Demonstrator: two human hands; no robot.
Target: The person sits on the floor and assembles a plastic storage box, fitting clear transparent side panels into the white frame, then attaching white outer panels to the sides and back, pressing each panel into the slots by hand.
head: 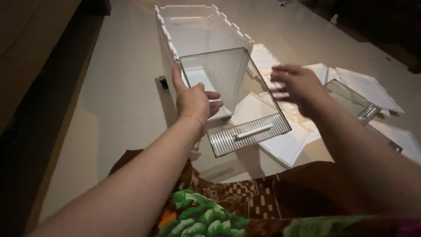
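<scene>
The left hand [194, 101] grips the clear plastic door panel [228, 94] by its left edge; the open-fingered right hand [298, 87] hovers just right of it, apart.

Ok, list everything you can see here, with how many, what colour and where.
Clear door panel with ribbed strip and white handle: one, transparent, centre, in the left grip.
White plastic box frame: one, white, behind the panel on the floor.
Loose white panels: several, white, right of the box.
Second clear panel: one, transparent, far right.
Tiled floor: pale.
Patterned cloth: brown and green, bottom.
Left hand: holds the panel's left edge.
Right hand: open, blurred, beside the panel.
</scene>
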